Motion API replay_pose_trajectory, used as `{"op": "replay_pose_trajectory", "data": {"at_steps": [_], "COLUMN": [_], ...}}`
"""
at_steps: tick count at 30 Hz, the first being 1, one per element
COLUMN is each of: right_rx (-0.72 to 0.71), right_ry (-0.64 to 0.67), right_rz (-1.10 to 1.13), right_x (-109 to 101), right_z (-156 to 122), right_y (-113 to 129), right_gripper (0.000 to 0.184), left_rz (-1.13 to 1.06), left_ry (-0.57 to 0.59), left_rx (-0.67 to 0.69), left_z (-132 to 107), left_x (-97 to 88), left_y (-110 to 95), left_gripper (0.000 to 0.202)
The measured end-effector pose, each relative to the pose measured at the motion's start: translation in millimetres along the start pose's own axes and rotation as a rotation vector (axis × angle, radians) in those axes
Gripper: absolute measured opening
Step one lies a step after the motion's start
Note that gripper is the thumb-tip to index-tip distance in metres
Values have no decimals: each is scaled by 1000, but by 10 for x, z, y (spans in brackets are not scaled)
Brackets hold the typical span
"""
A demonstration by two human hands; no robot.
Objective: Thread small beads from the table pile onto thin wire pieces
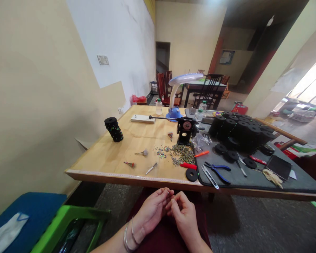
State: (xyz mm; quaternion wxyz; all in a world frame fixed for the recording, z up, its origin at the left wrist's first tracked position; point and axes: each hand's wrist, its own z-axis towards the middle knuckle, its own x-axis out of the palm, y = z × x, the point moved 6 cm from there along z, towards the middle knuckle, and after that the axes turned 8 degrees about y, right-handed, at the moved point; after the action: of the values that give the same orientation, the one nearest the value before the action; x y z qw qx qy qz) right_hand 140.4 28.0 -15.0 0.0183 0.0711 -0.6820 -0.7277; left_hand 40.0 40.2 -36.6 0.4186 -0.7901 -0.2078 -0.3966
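My left hand (152, 208), with bangles on its wrist, is held palm up in front of the table edge. A tiny dark piece (169, 192) shows at its thumb and fingertips; the kind is too small to make out. My right hand (184, 211) is closed in a pinch right beside it, its fingertips meeting the left fingers. Whatever the right fingers hold, if anything, is hidden. Nearest on the table are a black foam ring (191, 174), a red-handled tool (188, 166) and a heap of small striped beads or pieces (183, 154).
A hand-cranked winder (185, 130) and a blue lamp (173, 113) stand mid-table. On the grey mat (237, 181) lie blue pliers (218, 170), tweezers (210, 176) and stacked black foam spools (239, 128). A foam stack (113, 130) is at left. A green stool (65, 214) sits lower left.
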Motion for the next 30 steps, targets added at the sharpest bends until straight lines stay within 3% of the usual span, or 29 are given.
{"op": "replay_pose_trajectory", "data": {"at_steps": [30], "right_rx": [3], "right_ry": [-16], "right_rz": [1], "right_x": [-7], "right_z": [-9], "right_y": [1], "right_gripper": [25], "left_rz": [-11], "left_ry": [-7], "left_rx": [2], "left_z": [-18], "left_x": [27], "left_y": [-8], "left_gripper": [15]}}
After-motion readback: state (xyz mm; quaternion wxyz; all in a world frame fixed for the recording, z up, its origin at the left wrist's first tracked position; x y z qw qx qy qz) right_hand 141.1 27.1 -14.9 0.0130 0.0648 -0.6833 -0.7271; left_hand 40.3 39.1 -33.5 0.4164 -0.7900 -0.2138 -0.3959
